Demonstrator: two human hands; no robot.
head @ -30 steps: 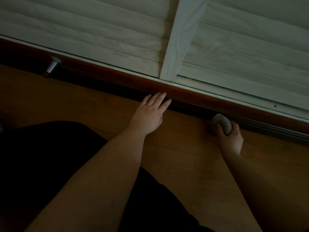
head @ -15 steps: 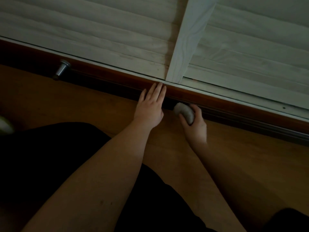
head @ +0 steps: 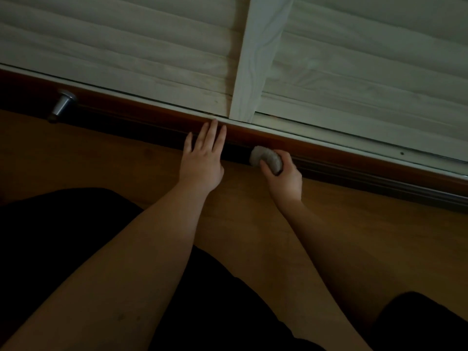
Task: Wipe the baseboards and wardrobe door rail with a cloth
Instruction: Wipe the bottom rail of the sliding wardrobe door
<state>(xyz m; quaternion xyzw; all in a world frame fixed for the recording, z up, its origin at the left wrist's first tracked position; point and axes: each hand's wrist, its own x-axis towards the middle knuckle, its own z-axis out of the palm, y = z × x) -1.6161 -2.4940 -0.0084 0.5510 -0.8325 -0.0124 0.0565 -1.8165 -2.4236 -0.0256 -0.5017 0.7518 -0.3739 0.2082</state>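
You are gripping a small wad of pale grey cloth [head: 266, 160] in your right hand [head: 285, 177], fingers and thumb curled round it so it bulges out as a rounded, soft-looking lump, and you are pressing that lump against the dark groove of the wardrobe door rail [head: 354, 173], where the ribbed metal track is running along the foot of the reddish-brown wooden strip [head: 266, 138]. Your left hand [head: 202, 158] is lying flat just beside it, fingers straight and close together, palm on the floor and fingertips reaching up over the rail onto that glossy strip. Above it, the wardrobe doors [head: 126, 59] are showing pale, whitewashed wood grain in horizontal slats, with one upright stile [head: 255, 59] crossing them at a slant. You are kneeling on a smooth orange-brown wooden floor [head: 101, 160], dark clothing covering your lap. Well to the left, a short cylindrical metal door stop [head: 62, 105] with a dull silver sheen is sitting by the rail.
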